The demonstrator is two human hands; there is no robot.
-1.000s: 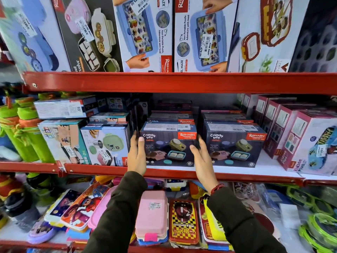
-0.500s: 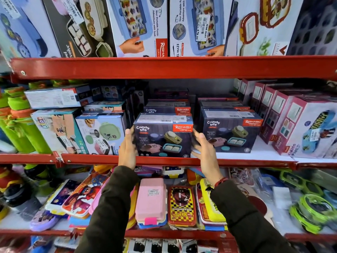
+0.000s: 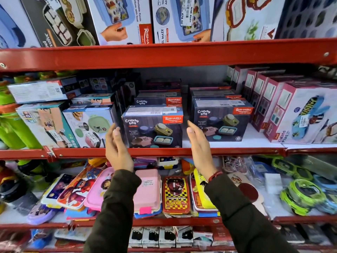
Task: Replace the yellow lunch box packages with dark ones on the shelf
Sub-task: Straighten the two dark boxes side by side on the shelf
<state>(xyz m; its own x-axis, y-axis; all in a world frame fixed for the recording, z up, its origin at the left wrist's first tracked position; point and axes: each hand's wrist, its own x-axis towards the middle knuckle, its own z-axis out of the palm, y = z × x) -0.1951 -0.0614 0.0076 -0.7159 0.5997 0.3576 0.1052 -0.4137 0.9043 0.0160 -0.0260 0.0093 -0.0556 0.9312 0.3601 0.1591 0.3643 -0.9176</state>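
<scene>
A dark "Crunchy Bite" lunch box package stands at the front of the middle red shelf, with another dark one behind it. To its right stands a second dark package with more stacked behind. My left hand hovers just off the front package's left side, fingers apart. My right hand is a little off its right side, fingers apart, in the gap between the two stacks. Neither hand holds anything. No yellow package shows on this shelf.
Light boxes and green bottles crowd the left of the shelf; pink-edged boxes stand at the right. A red shelf beam runs overhead. Loose lunch boxes fill the shelf below.
Both hands have let go of the front dark package and pulled back off its sides. The view has shifted upward slightly.
</scene>
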